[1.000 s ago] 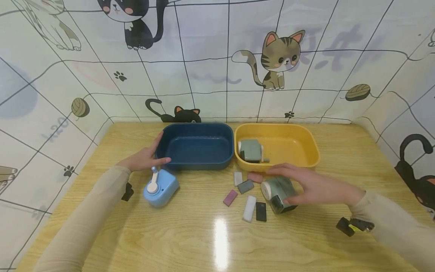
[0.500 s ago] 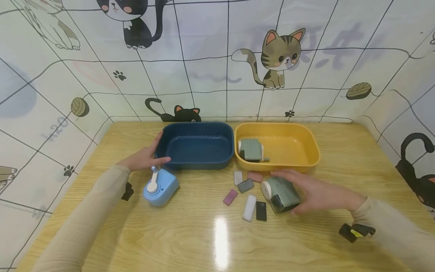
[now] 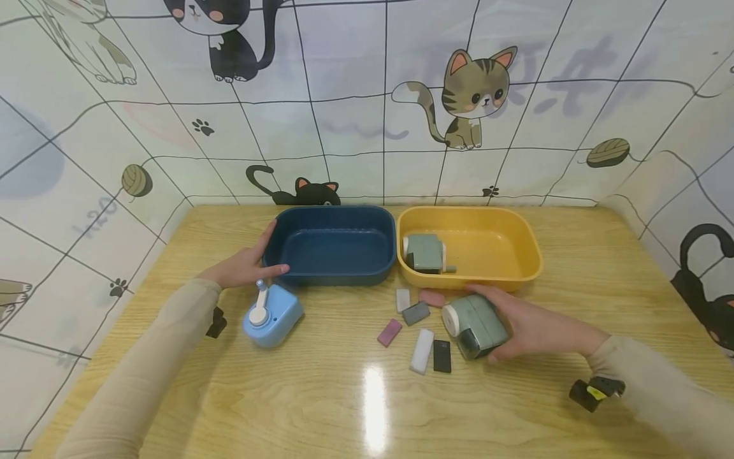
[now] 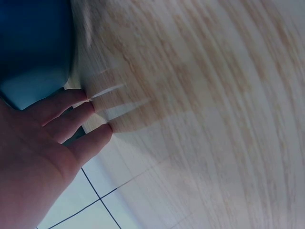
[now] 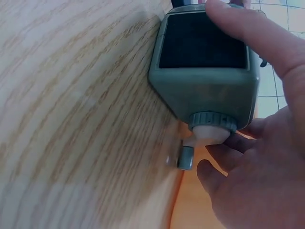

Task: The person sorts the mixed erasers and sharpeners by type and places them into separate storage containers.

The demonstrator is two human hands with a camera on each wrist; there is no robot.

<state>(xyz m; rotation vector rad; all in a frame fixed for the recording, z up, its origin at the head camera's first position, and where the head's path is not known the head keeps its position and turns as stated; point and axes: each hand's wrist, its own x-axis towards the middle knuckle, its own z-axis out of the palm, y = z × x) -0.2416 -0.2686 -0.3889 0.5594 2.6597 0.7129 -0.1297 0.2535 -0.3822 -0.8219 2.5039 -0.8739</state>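
My right hand (image 3: 533, 325) holds a grey-green crank pencil sharpener (image 3: 477, 324) lying on the table just in front of the yellow bin (image 3: 530, 245). In the right wrist view, the thumb lies on the sharpener's body (image 5: 205, 88) and the fingers go round its far side, partly hidden; its crank end points toward the palm. With fingers spread, my left hand (image 3: 243, 264) rests against the left end of the dark blue bin (image 3: 329, 279). Just below that hand stands a light blue crank pencil sharpener (image 3: 278, 319) with a white handle.
A second grey-green sharpener (image 3: 425, 253) lies in the yellow bin's left part. Several small eraser-like blocks lie left of the held sharpener, among them a white block (image 3: 422, 350), a black block (image 3: 441, 356) and a purple block (image 3: 389, 333). A cat-print sheet (image 3: 355, 127) backs the table.
My right hand has shifted slightly back around the sharpener's right side, its thumb moving off the sharpener's front. The sharpener has hardly moved. My left hand stays at the blue bin.
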